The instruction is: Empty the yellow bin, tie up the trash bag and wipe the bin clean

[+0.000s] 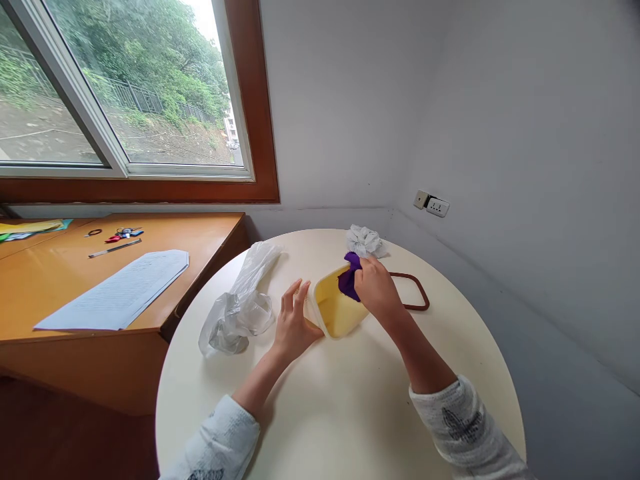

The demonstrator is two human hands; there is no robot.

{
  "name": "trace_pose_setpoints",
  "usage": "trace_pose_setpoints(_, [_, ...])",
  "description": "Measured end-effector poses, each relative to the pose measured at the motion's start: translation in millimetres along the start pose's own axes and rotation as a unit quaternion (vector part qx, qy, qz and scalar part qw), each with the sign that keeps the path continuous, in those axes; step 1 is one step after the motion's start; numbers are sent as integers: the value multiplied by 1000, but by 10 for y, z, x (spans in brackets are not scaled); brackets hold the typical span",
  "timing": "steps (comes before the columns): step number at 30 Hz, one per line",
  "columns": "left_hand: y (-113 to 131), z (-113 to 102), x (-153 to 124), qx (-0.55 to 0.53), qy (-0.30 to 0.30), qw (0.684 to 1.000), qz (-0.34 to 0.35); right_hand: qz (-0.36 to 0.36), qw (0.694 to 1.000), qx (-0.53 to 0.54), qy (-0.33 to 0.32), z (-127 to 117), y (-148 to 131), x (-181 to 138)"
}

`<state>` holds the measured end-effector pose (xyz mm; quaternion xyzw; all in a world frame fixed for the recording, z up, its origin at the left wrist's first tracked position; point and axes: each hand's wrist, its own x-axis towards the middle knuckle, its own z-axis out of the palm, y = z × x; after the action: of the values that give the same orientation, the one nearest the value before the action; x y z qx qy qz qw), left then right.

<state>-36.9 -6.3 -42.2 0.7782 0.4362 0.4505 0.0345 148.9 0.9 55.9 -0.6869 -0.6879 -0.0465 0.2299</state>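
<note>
A yellowish plastic container (334, 308) is tipped on its side on the round white table, its opening turned partly toward me. My left hand (296, 327) grips it by its left end, thumb low and fingers up along the side. My right hand (376, 288) pinches a bunched purple cloth (350, 281) at the container's upper right edge, and the cloth hangs over the opening. Behind my right hand lies a brown-rimmed lid (424, 293), partly hidden by the hand and wrist.
A crumpled clear plastic bag (240, 313) lies left of my left hand. Another balled plastic bag (364, 240) sits at the table's far edge. On the wooden desk (150, 233) are papers (120, 290), a pen (115, 249) and keys (125, 233). A wall meets the round table (400, 427) behind.
</note>
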Motion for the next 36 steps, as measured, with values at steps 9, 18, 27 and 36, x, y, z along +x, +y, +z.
trace_pose_setpoints(9, [-30, -4, 29, -10, 30, 999, -32, 32, 996, -9, -87, 44, 85, -112])
trace_pose_setpoints(18, [-20, 16, 5, -4, 37, 999, -18, 75, 991, 16, -113, 29, 191, -340])
trace_pose_setpoints(27, [-20, -23, 37, -30, 49, 997, -58, 62, 987, 39, -140, 143, 126, -535])
trace_pose_setpoints(36, [-35, -16, 43, -43, 59, 993, -90, 59, 981, 174, -68, 146, 136, -560])
